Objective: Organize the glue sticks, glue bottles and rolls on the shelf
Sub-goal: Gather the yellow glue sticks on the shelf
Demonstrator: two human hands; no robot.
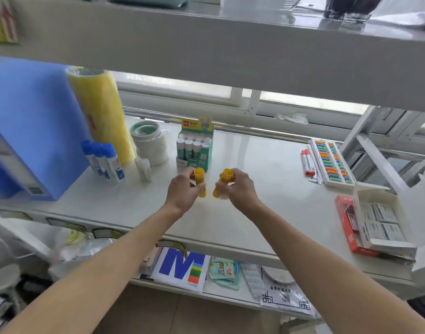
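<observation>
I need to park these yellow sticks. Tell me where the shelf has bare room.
Widest bare patch: the shelf between the green glue-stick box and the red markers. The front strip under both hands is bare too. The left is crowded: blue-capped bottles, tape rolls, yellow roll. The open box fills the right corner.

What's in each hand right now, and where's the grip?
Left hand and right hand each hold a yellow plastic glue stick, grip around the lower body.
</observation>
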